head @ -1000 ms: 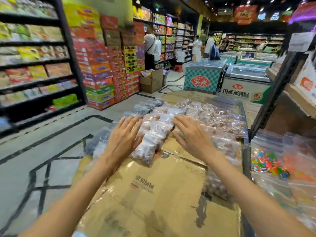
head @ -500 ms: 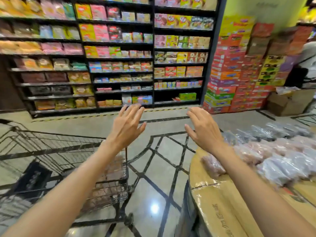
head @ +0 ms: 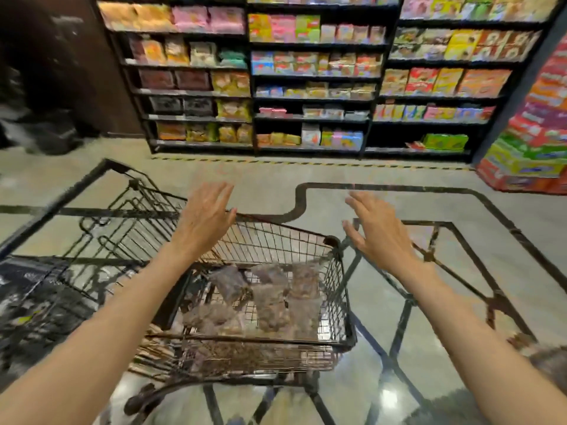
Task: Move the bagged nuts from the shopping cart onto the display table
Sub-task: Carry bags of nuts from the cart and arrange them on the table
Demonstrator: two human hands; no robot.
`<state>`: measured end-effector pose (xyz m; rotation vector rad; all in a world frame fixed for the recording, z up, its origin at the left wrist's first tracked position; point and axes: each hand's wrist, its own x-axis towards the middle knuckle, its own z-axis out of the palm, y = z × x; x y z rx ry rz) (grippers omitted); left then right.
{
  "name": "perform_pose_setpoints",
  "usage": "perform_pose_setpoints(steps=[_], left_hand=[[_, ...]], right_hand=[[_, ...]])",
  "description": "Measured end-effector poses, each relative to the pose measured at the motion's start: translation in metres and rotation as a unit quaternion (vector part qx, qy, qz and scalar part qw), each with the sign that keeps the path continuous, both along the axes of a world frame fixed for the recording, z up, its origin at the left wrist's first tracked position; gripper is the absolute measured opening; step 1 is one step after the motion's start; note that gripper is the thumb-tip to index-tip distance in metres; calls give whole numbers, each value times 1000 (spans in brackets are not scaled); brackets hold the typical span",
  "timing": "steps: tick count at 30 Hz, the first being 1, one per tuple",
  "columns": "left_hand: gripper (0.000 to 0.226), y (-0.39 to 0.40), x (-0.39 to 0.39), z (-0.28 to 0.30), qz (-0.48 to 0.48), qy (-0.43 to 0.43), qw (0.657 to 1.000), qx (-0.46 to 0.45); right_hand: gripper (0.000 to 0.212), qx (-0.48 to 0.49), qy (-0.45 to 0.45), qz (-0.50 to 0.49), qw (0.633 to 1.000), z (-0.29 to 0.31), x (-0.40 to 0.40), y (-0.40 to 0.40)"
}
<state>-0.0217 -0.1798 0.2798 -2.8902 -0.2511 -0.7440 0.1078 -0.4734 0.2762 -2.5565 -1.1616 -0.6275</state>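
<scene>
At the far left a second, dark wire cart (head: pixel 92 240) stands beside the shopping cart (head: pixel 334 289), whose basket sits low in the middle of the view. The left hand (head: pixel 204 219) hovers above the cart's far rim, fingers (head: pixel 214 191) spread and holding nothing. Below and between the two forearms, the bagged nuts (head: pixel 270 302) lie in a loose heap on the basket floor, several clear bags of brown contents overlapping. The right hand (head: pixel 379 231) hangs just outside the cart's right corner, over the floor (head: pixel 383 204), its fingers likewise spread and empty. This looks like the reach for another load: both hands must next drop into the basket and close around some bags. The table is out of view. Packaging on the shelves (head: pixel 313 75) behind is too blurred to read.
</scene>
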Motion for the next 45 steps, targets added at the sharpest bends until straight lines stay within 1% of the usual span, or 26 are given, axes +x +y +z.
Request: perform_pose_setpoints(steps=[3,6,9,11,12,14,16,17,19,20,22,23,26,27,29,30,32,33,34,37,38,40,41,42,44,45], left_hand=[[45,60,22,-41,27,52,997,-53],[48,103,41,-86,70,101,985,-123],[45,125,52,-138,110,143,962,-206],[45,133,60,-179,142,161,939,-267],[47,136,64,-200,159,166,923,-309],[48,140,73,-241,191,182,879,-398],[46,144,84,-280,227,183,830,-475],[44,144,88,-295,249,174,807,-507],[40,145,97,-322,294,158,762,-556],[42,146,100,-337,322,158,730,-581],[56,149,104,-366,370,149,665,-632],[59,150,105,-382,378,136,637,-658],[42,152,110,-420,425,97,549,-713],[45,155,113,-430,441,91,533,-716],[72,158,123,-447,444,85,519,-725],[82,160,126,-456,438,86,508,-737],[88,163,133,-481,437,75,487,-752],[88,164,136,-494,444,66,480,-754],[83,166,138,-504,446,62,479,-754],[59,163,149,-496,449,52,494,-743],[54,162,150,-495,456,43,493,-740],[51,160,152,-497,481,18,481,-732],[51,160,152,-498,492,2,469,-734],[51,160,154,-498,497,-16,443,-746],[50,160,158,-497,491,-49,378,-783],[51,161,161,-495,483,-52,360,-796]], right_hand=[[48,-21,79,-16,996,-42,26,64],[50,-44,165,-29,985,-84,52,115],[51,-84,251,-43,963,-129,74,154],[52,-99,311,-47,944,-158,88,175],[51,-98,345,-49,932,-172,95,184],[51,-95,405,-64,907,-202,108,201],[60,-98,448,-78,885,-235,122,218],[64,-102,467,-87,874,-252,129,226],[63,-119,501,-111,850,-291,143,239],[62,-130,511,-120,841,-309,148,244],[60,-144,537,-136,820,-346,155,252],[57,-147,552,-146,808,-360,156,255],[47,-152,584,-184,776,-397,158,260],[43,-139,599,-195,764,-405,156,262],[43,-97,611,-200,760,-421,154,266],[39,-90,611,-197,761,-430,153,267],[20,-82,608,-184,768,-443,153,269],[18,-84,599,-183,775,-446,154,272],[22,-75,590,-193,780,-449,153,274],[31,-70,582,-233,776,-459,150,278],[35,-68,577,-234,779,-462,150,278],[49,-75,568,-245,782,-467,149,277],[54,-75,570,-253,778,-464,148,279],[58,-70,577,-257,772,-466,148,278],[69,-71,581,-269,765,-466,148,277],[74,-74,578,-276,765,-467,148,277]])
